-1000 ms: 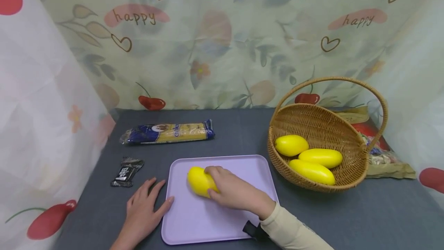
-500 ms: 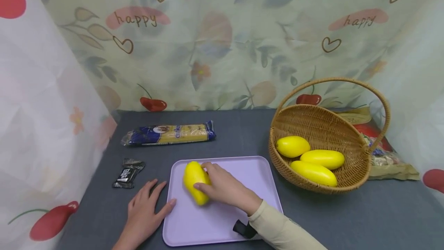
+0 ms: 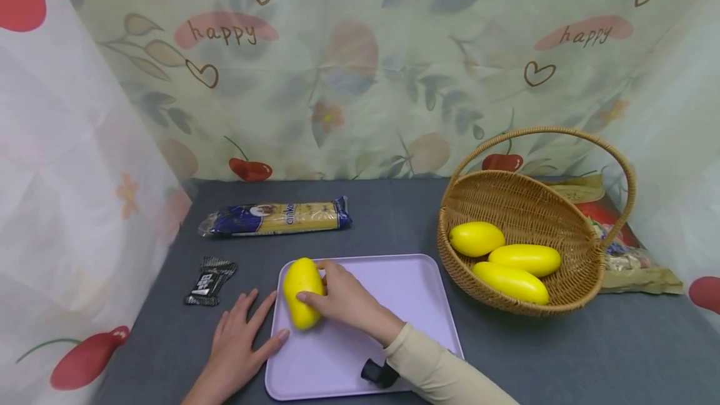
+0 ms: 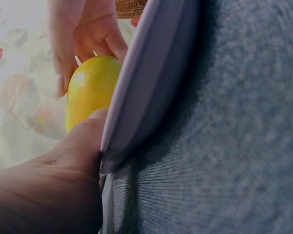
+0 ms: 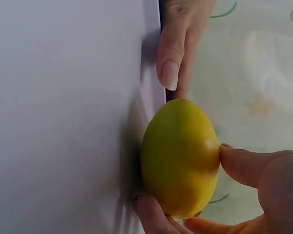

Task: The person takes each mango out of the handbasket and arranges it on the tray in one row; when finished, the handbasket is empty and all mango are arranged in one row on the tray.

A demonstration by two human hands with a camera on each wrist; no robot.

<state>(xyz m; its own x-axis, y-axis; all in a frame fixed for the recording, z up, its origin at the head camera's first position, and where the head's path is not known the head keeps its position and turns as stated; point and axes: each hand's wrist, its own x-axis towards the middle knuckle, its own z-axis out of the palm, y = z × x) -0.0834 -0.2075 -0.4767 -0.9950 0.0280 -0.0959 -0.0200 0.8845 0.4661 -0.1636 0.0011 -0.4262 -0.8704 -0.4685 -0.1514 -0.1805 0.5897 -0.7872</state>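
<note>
A smooth yellow mango [image 3: 303, 293] lies lengthwise near the left rim of a lilac tray [image 3: 405, 305]. My right hand [image 3: 345, 302] grips it from the right, thumb on the near side and fingers round the far side. In the right wrist view, thumb and fingertips touch the mango [image 5: 180, 158] close over the tray surface. My left hand [image 3: 239, 342] rests beside the tray's left edge with fingers spread, its thumb over the rim. The left wrist view has that thumb [image 4: 83, 139] at the tray's edge, overlapping the mango.
A wicker basket [image 3: 523, 199] with three yellow mangoes [image 3: 524, 259] stands right of the tray, its handle arching up. Behind it lies a brown-edged bag [image 3: 641, 280]. A pasta packet [image 3: 275, 217] lies at the back left, and a small black wrapped packet [image 3: 210, 281] sits left of the tray.
My right hand has moved left across the tray with the mango, turning it from slanted to nearly lengthwise by the left rim. The left hand has stayed almost still.
</note>
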